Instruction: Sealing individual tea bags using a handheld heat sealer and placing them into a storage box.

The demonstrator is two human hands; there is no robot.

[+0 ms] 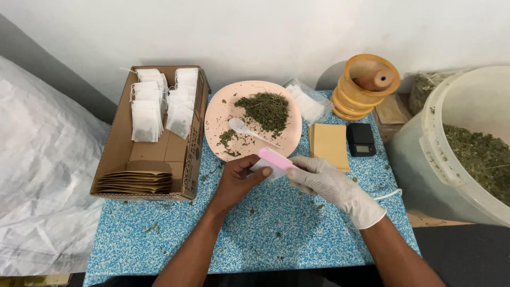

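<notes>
My bare left hand (pixel 237 179) and my right hand (pixel 325 180), in a white glove, meet over the blue speckled table (pixel 265 228). Together they hold a small white tea bag (pixel 265 169) with a pink clip-like tool (pixel 275 158) across its top. The left hand pinches the bag from the left; the gloved right hand grips the pink tool's right end. Just beyond them stands a pink plate (pixel 218 114) with a heap of dried green herb (pixel 265 110) and a white plastic spoon (pixel 241 127) lying in it.
A cardboard box (pixel 119 159) at the left holds white tea bags (pixel 151 103) and brown envelopes (pixel 135 180). Right of the plate lie a stack of tan envelopes (pixel 329 143), a small black scale (pixel 361 139), an orange stacked container (pixel 366 85) and a big white bucket (pixel 451 154) of herb.
</notes>
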